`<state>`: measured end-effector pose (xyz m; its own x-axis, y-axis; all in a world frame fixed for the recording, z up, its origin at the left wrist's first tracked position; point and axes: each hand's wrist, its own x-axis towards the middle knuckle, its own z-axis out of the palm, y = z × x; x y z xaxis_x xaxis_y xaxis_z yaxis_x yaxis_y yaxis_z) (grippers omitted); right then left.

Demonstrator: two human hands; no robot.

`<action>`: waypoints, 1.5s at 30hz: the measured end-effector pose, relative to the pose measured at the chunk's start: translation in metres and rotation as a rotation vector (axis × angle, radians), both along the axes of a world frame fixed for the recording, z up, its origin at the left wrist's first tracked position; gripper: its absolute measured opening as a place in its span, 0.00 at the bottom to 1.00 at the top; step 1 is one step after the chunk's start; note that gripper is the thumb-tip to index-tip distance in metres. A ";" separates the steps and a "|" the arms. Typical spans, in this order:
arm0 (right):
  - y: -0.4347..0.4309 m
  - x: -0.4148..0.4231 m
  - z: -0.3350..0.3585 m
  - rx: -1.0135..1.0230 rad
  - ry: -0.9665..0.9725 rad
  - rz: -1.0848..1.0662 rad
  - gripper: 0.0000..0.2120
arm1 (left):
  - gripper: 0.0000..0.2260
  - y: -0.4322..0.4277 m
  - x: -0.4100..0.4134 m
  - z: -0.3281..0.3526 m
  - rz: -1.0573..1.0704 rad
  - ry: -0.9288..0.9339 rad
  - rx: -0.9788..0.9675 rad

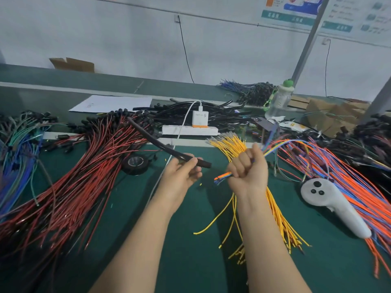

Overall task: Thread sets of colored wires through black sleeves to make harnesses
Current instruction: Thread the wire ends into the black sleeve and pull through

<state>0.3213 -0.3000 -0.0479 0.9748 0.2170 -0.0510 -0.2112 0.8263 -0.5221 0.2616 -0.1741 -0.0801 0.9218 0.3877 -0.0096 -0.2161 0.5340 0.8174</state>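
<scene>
Head view, nearest first: two bare forearms reach up over the green bench point(190, 250), and between them loose yellow wires point(281, 225) fan toward the near edge. The right hand point(248, 166) is closed in a fist around a small set of colored wires point(222, 175), its fingers point(246, 157) curled tight so the cut ends stick out level on the left side, likely bunched that way so they enter a tube together; the long tails arc up and away to the right. The left hand point(182, 172) pinches a black sleeve point(167, 148) near its right end, thumb and fingers pressed on it, the open mouth pointing at the wire ends but still apart from them. The rest of the sleeve slants up and left in the air. Just past the hands lie a roll of black tape point(135, 163), a heap of red wires point(84, 176) at left, orange and blue wires point(338, 176) at right with a white controller point(330, 204) on them. Farther back sit a white power strip point(189, 130), a stack of black sleeves point(211, 112) and a water bottle point(279, 100).
</scene>
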 end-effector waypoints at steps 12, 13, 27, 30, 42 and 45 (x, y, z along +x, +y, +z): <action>-0.010 -0.004 0.010 0.406 -0.041 -0.025 0.25 | 0.09 -0.012 -0.005 0.006 -0.171 -0.044 -0.243; -0.011 -0.005 0.011 0.420 -0.040 -0.028 0.25 | 0.09 -0.013 -0.005 0.006 -0.172 -0.045 -0.239; -0.017 -0.007 0.018 0.518 -0.014 -0.088 0.27 | 0.08 -0.025 -0.009 0.013 -0.276 -0.046 -0.348; -0.018 -0.006 0.020 0.535 -0.013 -0.082 0.27 | 0.06 -0.025 -0.009 0.014 -0.299 -0.044 -0.345; -0.021 -0.006 0.020 0.521 -0.034 -0.092 0.24 | 0.03 -0.026 -0.008 0.011 -0.303 0.005 -0.301; -0.020 -0.006 0.020 0.505 -0.038 -0.100 0.24 | 0.04 -0.030 -0.009 0.013 -0.322 -0.014 -0.326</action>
